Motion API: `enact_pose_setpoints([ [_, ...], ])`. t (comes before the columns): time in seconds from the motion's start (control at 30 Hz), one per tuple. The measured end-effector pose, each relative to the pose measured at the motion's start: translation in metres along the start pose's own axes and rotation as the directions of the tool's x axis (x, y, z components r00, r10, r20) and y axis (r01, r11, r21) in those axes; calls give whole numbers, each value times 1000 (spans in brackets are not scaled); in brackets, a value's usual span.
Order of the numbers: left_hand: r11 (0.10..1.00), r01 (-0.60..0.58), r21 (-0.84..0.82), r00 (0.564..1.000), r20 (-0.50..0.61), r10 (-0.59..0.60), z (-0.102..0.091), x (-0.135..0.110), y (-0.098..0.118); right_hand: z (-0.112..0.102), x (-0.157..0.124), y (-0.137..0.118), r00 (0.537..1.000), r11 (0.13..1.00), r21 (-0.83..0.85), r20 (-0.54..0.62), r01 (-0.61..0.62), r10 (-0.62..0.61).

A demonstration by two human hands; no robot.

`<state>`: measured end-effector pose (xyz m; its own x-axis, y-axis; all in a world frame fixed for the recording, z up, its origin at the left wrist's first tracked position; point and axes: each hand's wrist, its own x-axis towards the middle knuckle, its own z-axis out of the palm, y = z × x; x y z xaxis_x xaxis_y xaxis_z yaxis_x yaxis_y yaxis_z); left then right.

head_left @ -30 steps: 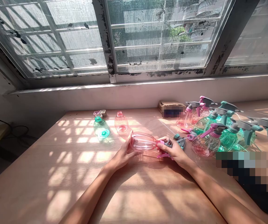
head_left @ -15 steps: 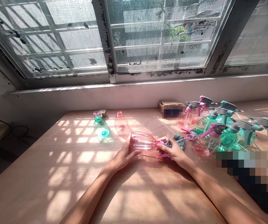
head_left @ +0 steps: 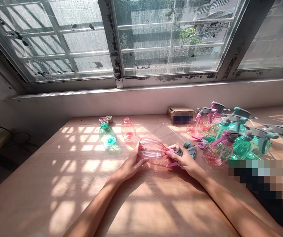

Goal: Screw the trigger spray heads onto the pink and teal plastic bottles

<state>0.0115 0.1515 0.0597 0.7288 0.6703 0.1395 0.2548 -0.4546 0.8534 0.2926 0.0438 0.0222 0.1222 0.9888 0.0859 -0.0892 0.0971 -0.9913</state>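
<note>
A clear pink spray bottle (head_left: 151, 148) lies on its side in the air above the table, its neck toward the right. My left hand (head_left: 133, 163) is wrapped around its base end. At the neck, my right hand (head_left: 180, 158) grips the pink and grey spray head (head_left: 174, 163), whose trigger points down toward me. The spray head's collar meets the bottle mouth; whether it is threaded on cannot be made out. Just behind my right hand lies a loose green and grey spray head (head_left: 190, 149), partly hidden by the fingers.
An upright green bottle (head_left: 107, 135) and a pink bottle (head_left: 128, 129) without heads stand at the back left. Several assembled spray bottles (head_left: 217, 149) crowd the right. A cardboard box (head_left: 181, 115) sits by the wall, and a pink spray head (head_left: 201, 142) lies nearby.
The bottle has turned slightly about its length, its highlights shifting. Both hands stay in nearly the same place and keep their hold.
</note>
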Motion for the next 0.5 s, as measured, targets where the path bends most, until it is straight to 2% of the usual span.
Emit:
enact_pose_setpoints([
  [0.17, 1000, -10, -8, 1000, 4, 10, -2, 1, 9, 0, 1, 5, 1000, 1000, -6, 9, 0, 0],
  [0.4, 1000, -24, 11, 1000, 0, 24, 1, 0, -9, -1, 0, 0, 1000, 1000, 9, -14, -14, 14],
  [0.5, 1000, -4, -17, 1000, 12, 4, 0, -2, -6, 2, -2, -4, 1000, 1000, 14, -15, -12, 12],
])
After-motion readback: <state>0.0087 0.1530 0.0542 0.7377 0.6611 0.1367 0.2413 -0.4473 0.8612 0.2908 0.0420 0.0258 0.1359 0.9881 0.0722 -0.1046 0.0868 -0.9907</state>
